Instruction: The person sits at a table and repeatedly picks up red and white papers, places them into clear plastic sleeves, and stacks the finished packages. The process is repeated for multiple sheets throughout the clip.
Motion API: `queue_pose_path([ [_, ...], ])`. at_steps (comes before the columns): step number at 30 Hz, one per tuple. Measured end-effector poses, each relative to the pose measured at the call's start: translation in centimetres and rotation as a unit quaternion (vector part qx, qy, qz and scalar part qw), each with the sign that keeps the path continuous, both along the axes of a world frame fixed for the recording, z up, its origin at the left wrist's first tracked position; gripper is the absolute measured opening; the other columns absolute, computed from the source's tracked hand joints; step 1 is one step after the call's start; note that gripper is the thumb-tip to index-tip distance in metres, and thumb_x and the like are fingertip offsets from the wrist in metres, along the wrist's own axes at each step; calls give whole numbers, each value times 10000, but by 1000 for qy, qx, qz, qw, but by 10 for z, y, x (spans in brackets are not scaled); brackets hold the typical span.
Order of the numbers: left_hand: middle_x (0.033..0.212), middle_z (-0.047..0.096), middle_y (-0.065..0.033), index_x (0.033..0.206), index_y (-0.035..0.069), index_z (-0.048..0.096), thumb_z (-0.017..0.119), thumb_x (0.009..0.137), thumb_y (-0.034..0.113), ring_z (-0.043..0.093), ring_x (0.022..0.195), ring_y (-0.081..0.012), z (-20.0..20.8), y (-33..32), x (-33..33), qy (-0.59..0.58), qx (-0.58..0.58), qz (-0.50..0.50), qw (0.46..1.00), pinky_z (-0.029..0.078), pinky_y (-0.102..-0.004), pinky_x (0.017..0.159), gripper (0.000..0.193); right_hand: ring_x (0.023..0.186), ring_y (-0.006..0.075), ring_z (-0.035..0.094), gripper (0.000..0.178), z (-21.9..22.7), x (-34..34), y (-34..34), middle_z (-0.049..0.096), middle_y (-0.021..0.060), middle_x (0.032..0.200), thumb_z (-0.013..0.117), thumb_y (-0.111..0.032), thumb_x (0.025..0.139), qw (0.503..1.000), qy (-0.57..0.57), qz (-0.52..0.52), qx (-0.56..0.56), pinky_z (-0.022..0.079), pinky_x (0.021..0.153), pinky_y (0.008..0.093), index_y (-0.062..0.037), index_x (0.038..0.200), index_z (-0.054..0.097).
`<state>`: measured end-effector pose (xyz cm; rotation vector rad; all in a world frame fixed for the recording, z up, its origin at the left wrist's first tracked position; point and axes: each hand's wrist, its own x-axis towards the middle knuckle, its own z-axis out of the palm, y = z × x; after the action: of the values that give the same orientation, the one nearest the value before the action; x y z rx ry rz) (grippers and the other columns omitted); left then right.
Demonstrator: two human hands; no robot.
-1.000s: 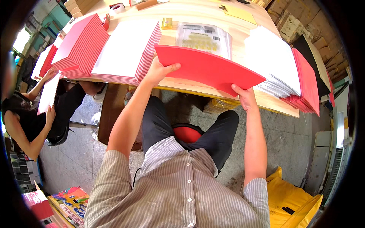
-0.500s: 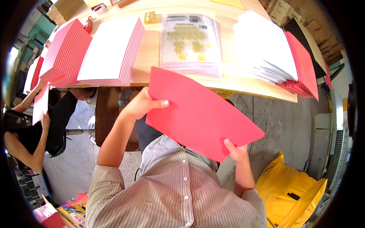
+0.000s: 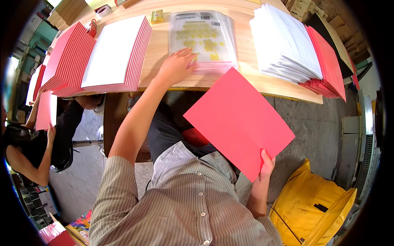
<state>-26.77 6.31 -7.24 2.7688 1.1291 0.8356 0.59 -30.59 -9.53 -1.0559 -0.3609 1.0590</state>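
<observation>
My right hand (image 3: pixel 266 165) grips a flat red rectangular board (image 3: pixel 240 123) by its lower right edge, thumb on top. The board hangs tilted in front of the table edge, over my lap. My left hand (image 3: pixel 176 65) is stretched out with its fingers spread on a pile of clear plastic bags (image 3: pixel 205 39). These bags carry yellow print and black labels, and their near edge is pinkish. Left of them stands a tall stack of boards with red and white edges (image 3: pixel 115 53), white side up.
A red-topped stack (image 3: pixel 63 57) stands farther left. White sheets or bags (image 3: pixel 283 49) lie piled on the right beside red boards (image 3: pixel 326 61). Tape rolls (image 3: pixel 102 11) and a small yellow box (image 3: pixel 156 16) sit behind. At left another person holds a pinkish board (image 3: pixel 47 110). A yellow sack (image 3: pixel 308 205) lies lower right.
My left hand has let go of the red board and reached forward onto the plastic bags. The board, now in my right hand alone, has turned and shifted slightly right.
</observation>
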Motion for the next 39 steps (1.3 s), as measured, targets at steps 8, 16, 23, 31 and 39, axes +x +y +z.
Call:
queue_pose_path([
  [8, 1203, 690, -108, 1102, 93, 716, 704, 853, 235, 626, 1136, -318, 8, 5, 1, 64, -94, -8, 994, 511, -423, 968, 287, 1144, 280, 630, 457, -7, -11, -9, 620, 164, 1272, 615, -70, 922, 998, 35, -43, -13, 516, 971, 408, 55, 1349, 509],
  [16, 1136, 718, -59, 1066, 92, 737, 730, 871, 294, 653, 1099, -271, 14, -33, -7, 48, 21, -79, 996, 523, -413, 947, 280, 1096, 278, 655, 462, -9, -6, -22, 635, 164, 1242, 622, -76, 915, 999, 19, -30, -40, 542, 932, 412, 57, 1344, 515],
  [23, 1129, 716, -58, 1045, 99, 741, 781, 824, 233, 654, 1056, -275, 9, -26, -7, 28, -59, -79, 995, 531, -397, 927, 261, 1088, 272, 656, 479, -3, -10, -16, 639, 150, 1223, 650, -77, 898, 998, 25, -20, -54, 539, 931, 404, 47, 1341, 517],
  [31, 1086, 683, -66, 1046, 78, 739, 815, 785, 218, 604, 1087, -301, 17, -21, -4, 13, -164, -71, 984, 517, -403, 931, 306, 1130, 254, 636, 524, -9, -17, -15, 621, 145, 1264, 669, -50, 885, 997, 40, -6, -61, 520, 962, 388, 29, 1371, 488],
  [39, 1236, 617, -68, 1141, 106, 717, 841, 770, 257, 550, 1193, -294, 18, -21, -6, 38, -181, -79, 979, 474, -404, 1025, 419, 1100, 255, 651, 483, -7, -18, -17, 642, 146, 1226, 662, -41, 889, 997, 44, -5, -67, 525, 949, 389, 29, 1344, 516],
])
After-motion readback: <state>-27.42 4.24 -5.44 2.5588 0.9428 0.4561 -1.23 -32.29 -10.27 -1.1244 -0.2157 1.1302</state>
